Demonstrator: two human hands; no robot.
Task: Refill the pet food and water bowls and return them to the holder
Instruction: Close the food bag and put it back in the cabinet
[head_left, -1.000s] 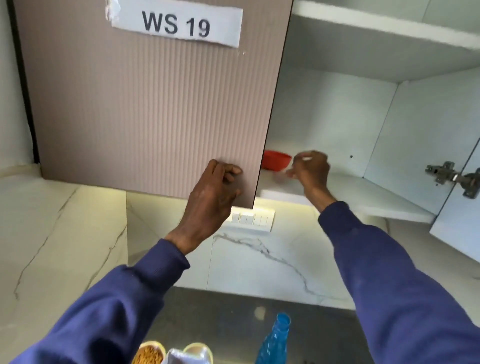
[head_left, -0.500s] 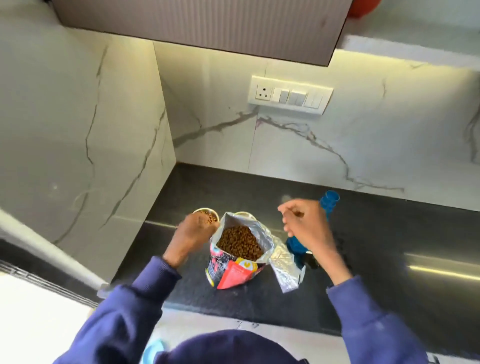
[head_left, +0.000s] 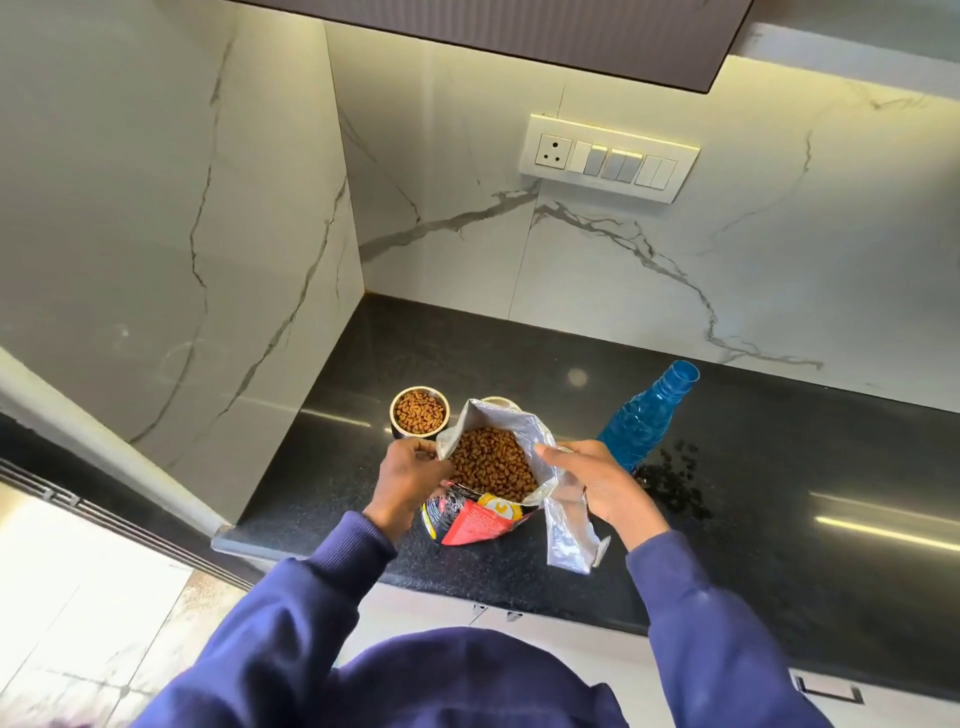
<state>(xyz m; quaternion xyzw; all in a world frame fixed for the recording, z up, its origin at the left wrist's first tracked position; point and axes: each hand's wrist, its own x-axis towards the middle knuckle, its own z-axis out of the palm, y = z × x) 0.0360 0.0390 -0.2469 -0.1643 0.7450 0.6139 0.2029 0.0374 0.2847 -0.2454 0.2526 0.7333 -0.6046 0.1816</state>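
An open pet food bag (head_left: 480, 519) full of brown kibble stands on the black counter (head_left: 727, 467). My left hand (head_left: 413, 475) pinches the bag's left rim. At the bag's right rim, my right hand (head_left: 592, 486) grips the silver foil. A steel bowl filled with kibble (head_left: 418, 411) sits just behind my left hand. Only the rim of a second bowl (head_left: 498, 401) peeks out behind the bag. To the right stands a blue water bottle (head_left: 644, 415) with no cap on.
Marble walls close the corner at the left and back. A switch panel (head_left: 608, 158) hangs on the back wall under the cabinet (head_left: 519, 36). Dark spots (head_left: 675, 467) lie on the counter beside the bottle. The counter's front edge runs below my arms.
My hands came down from the upper cabinet to the counter. Both now hold the rim of the food bag. My view dropped from the cabinet to the counter.
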